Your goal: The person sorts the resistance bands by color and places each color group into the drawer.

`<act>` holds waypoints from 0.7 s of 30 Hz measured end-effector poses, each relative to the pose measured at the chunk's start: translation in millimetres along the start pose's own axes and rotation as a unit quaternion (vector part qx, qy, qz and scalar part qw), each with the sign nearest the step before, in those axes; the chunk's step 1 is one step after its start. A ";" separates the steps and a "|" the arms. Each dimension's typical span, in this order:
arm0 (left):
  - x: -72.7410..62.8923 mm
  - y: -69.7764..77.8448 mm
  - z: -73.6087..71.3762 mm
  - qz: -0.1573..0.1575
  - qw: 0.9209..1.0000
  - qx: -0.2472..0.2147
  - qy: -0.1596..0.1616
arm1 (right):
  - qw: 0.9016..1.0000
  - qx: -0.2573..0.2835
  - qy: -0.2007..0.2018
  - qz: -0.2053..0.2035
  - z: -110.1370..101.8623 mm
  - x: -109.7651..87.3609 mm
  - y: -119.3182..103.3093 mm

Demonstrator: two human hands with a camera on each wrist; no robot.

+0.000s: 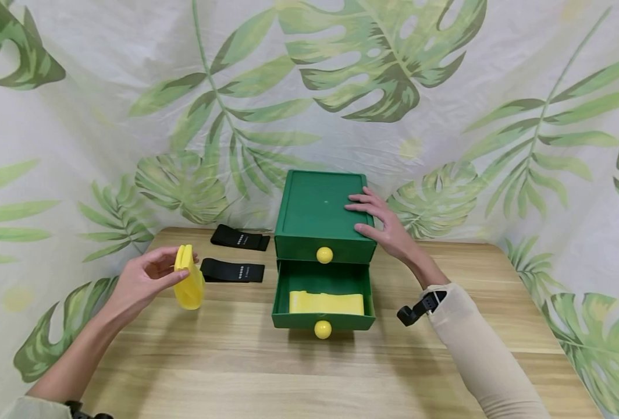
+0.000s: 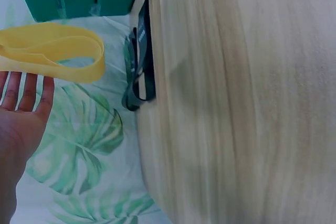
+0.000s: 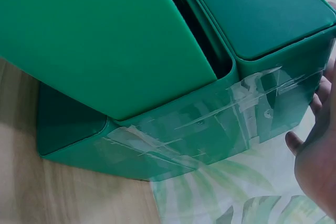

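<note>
In the head view my left hand (image 1: 144, 276) pinches a folded yellow resistance band (image 1: 189, 285) between thumb and fingers, above the left of the table. The left wrist view shows that yellow loop (image 2: 86, 72) beyond my fingertips. My right hand (image 1: 385, 224) rests with spread fingers on the top right edge of a green two-drawer box (image 1: 322, 203). Its lower drawer (image 1: 320, 321) is pulled out, and another yellow band (image 1: 326, 303) lies inside. The upper drawer (image 1: 299, 247) is closed. Part of my right hand (image 3: 320, 156) shows beside the box in the right wrist view.
Two black resistance bands, one behind (image 1: 239, 238) and one in front (image 1: 232, 270), lie left of the box on the wooden table (image 1: 226, 361). A leaf-patterned cloth (image 1: 341, 134) hangs behind. Clear tape (image 3: 210, 124) covers part of the box's side.
</note>
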State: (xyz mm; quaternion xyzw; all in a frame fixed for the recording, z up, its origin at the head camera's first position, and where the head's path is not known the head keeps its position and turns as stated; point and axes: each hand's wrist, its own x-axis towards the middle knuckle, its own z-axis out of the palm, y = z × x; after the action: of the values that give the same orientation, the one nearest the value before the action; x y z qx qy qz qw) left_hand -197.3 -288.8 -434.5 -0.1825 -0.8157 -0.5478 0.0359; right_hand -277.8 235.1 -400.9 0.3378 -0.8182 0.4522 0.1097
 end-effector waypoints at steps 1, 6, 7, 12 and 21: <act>0.7 2.5 1.1 0.002 1.000 -0.002 -0.003 | 1.000 -0.003 -0.003 0.001 -0.7 0.2 -0.8; 1.8 15.4 6.5 -0.005 1.000 0.001 -0.011 | 1.000 -0.001 -0.015 0.006 -4.3 1.5 -4.2; 2.3 18.2 7.9 -0.005 1.000 0.002 -0.013 | 1.000 -0.001 -0.017 0.006 -5.4 1.8 -4.3; 4.6 33.9 14.4 0.005 1.000 0.005 -0.026 | 1.000 -0.007 -0.026 0.002 -9.4 3.9 -4.5; 8.5 58.7 25.0 0.021 0.999 0.021 -0.042 | 0.999 -0.021 -0.039 -0.007 -9.3 6.9 -2.5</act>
State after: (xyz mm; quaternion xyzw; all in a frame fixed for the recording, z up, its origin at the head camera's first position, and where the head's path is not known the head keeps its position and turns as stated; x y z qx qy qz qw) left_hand -181.9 -244.4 -390.6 -0.2216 -0.8239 -0.5214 0.0170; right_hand -282.5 238.7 -390.6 0.3590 -0.8285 0.4208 0.0879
